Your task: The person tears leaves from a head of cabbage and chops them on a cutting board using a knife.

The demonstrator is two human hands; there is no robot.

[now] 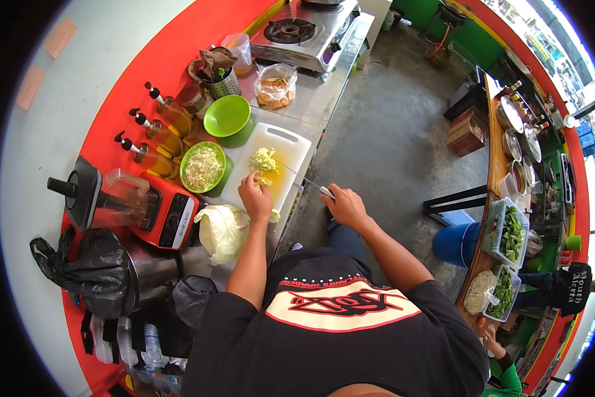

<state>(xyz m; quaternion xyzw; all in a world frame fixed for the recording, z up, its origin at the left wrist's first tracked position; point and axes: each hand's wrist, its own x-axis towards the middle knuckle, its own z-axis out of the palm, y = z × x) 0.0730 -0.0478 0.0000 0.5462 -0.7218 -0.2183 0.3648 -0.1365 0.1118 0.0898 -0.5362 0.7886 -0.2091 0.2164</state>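
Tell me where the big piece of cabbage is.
In the head view, the big piece of cabbage lies left of centre, between the red blender and the left forearm, just below the cutting board.

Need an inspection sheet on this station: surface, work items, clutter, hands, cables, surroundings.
Surface: metal counter, with a white cutting board on it.
Job's things: chopped cabbage on the board; shredded cabbage in a green bowl; large cabbage piece by the left forearm; knife.
Clutter: second green bowl, three pump bottles, red blender, bagged food.
Hands: left hand at the chopped cabbage, exact grip unclear; right hand grips the knife, blade towards the board.
Cables: nothing seen at the counter.
Surroundings: stove at the counter's far end; across the floor, wooden table with trays of greens.
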